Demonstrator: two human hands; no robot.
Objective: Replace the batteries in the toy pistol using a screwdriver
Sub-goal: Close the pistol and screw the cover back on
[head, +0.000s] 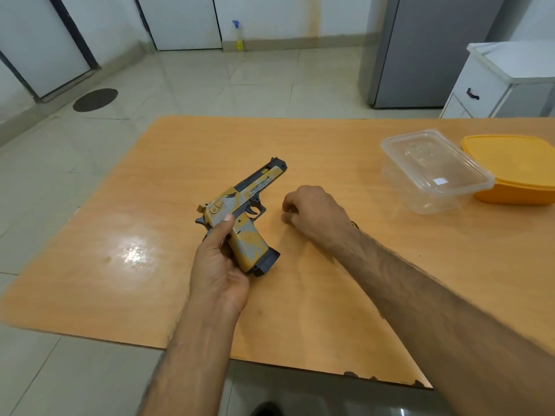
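- Toy pistol (240, 217): matt yellow-and-grey plastic, dark slide.
- Table (150, 235): smooth wood-grain laminate, glossy glare at 9 o'clock of the pistol.
- Clear container (435, 172): transparent glossy plastic.
- Yellow container (516, 169), at 3 o'clock: opaque plastic.
- Floor (195, 82): polished tile.

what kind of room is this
Probably a home kitchen or utility room: a grey fridge by the wall, plastic food containers on the wooden table, and a tiled floor.

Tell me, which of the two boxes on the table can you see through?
The clear box, the one nearer the right hand. Its neighbour, the orange box, is solid-coloured and sits farther right at the table's edge.
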